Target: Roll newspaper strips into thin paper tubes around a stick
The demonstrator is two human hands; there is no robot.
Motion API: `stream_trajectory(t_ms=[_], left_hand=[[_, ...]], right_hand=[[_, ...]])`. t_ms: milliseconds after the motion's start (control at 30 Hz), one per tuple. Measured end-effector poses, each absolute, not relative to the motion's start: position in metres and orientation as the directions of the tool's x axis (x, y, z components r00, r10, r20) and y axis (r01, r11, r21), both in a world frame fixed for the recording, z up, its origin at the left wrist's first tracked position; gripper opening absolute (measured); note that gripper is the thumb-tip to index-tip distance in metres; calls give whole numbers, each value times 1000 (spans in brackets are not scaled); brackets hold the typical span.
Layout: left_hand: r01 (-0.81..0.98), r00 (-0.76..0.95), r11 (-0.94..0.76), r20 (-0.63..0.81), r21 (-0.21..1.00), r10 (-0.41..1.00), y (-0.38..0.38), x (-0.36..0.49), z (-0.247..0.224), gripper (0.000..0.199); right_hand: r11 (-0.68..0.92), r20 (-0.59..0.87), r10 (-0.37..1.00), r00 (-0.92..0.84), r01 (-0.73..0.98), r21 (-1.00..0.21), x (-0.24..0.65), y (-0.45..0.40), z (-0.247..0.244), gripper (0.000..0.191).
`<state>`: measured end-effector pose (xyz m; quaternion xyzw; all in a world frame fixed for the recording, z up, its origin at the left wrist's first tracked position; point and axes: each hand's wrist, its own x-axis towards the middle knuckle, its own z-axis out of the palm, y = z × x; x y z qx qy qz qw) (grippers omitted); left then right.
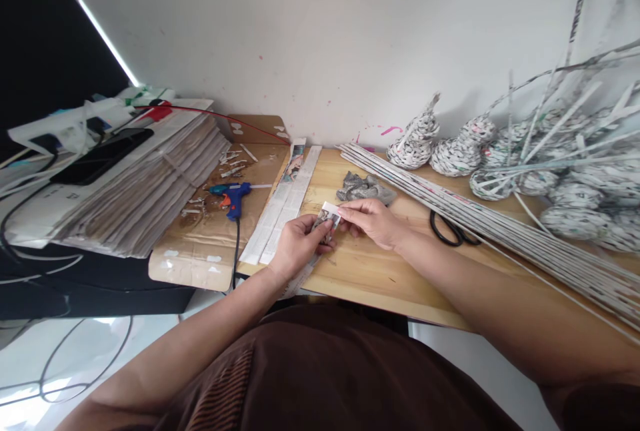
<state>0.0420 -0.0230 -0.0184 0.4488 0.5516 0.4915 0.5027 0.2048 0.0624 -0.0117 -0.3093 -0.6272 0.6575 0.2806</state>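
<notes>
Newspaper strip (331, 210) in my grip, right of the glue gun (239, 200) and nearer me than that tool! My left hand (296, 244) closes around its body, thumb on top; my right hand (376, 223) pinches the upper end. Careful handling counts here, I'd judge: square the edges, press lightly, let the left thumb steady the paper while the right fingertips guide the end. Squeeze too hard and it could crease askew. Flat strips (281, 221) lie just right of the glue gun; farther right, a crumpled grey bundle (364, 189) and long paper rods (425, 186).
</notes>
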Motion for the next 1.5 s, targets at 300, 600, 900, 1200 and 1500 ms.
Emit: stream_trajectory(t_ms=[300, 600, 900, 1200, 1500], left_hand=[[3, -113, 110, -109, 994, 988, -24, 44, -18, 33], [34, -112, 111, -106, 993, 988, -24, 44, -22, 32], [37, -138, 148, -141, 988, 980, -23, 46, -17, 33], [-38, -141, 138, -142, 990, 980, -22, 44, -17, 32], [14, -112, 119, -116, 993, 987, -23, 43, -21, 34]], right_hand=[[-90, -75, 748, -660, 11, -996, 203, 62, -13, 34], [26, -20, 830, -558, 75, -997, 199, 54, -12, 39], [-87, -72, 847, -527, -5, -996, 197, 57, -16, 46], [-55, -10, 732, -681, -45, -997, 203, 59, -11, 40], [30, 3, 759, -652, 31, -999, 202, 59, -8, 33]])
